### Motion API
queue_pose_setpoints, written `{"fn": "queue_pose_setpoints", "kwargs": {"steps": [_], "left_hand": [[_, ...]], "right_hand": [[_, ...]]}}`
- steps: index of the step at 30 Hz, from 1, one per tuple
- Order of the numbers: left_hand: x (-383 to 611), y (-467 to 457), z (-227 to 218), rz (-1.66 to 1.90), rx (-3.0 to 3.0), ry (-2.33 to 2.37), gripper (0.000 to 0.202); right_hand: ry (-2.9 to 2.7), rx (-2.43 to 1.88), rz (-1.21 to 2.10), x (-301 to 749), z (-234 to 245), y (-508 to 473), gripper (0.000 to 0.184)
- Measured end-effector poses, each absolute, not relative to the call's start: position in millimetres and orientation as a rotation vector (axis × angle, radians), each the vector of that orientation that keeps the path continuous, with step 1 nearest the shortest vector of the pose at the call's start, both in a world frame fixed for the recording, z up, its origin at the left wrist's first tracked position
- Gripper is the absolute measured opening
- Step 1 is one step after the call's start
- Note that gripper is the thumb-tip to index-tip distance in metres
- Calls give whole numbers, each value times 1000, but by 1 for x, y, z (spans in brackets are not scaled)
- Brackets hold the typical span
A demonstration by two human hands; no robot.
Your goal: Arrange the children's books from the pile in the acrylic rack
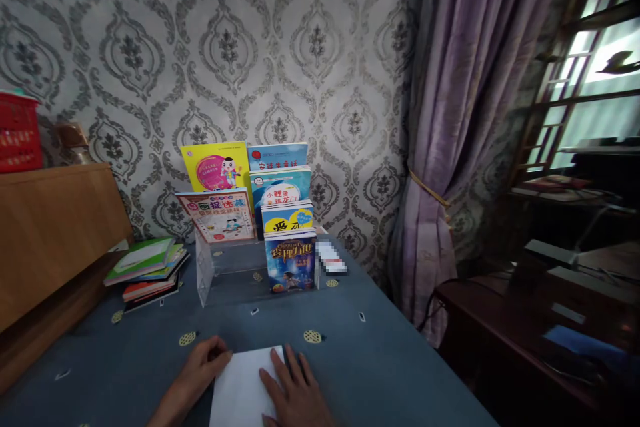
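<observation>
A plain white sheet or booklet [241, 383] lies on the dark blue tablecloth at the bottom of the view, its near end cut off by the frame. My left hand [203, 361] is at its upper left corner, fingers curled and thumb against the index finger, pinching the edge. Across its right side my right hand [296, 388] lies flat, fingers spread and pointing away from me. Beyond both hands stands a clear acrylic rack [204, 270] with books in tiers. A dark blue book [291, 265] is in its front right slot.
Behind it in the rack are a yellow book [220, 163] and a picture-puzzle book [220, 217]. Stacked books [145, 263] lie left, beside a wooden cabinet [60, 227] bearing a red basket [19, 133]. A purple curtain [445, 113] hangs beyond the table's right edge.
</observation>
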State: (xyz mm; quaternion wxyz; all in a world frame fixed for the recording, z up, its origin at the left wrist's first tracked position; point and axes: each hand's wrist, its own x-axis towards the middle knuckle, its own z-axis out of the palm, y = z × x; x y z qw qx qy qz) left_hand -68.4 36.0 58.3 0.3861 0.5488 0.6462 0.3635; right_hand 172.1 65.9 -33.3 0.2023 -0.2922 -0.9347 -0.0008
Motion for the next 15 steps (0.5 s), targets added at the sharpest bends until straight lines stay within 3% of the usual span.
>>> {"fn": "queue_pose_setpoints", "kwargs": {"steps": [7,11,15], "left_hand": [[-69,14,58,1130,1207,1516,46],[-56,-1,35,1236,868,1274,81],[-45,-15,24,1175,932,1057,81]], "right_hand": [[-2550,-795,-115,175,-54,77,65],[-2523,-818,-104,176,-63,80,72],[-2413,-976,102,177,-59,78,79]]}}
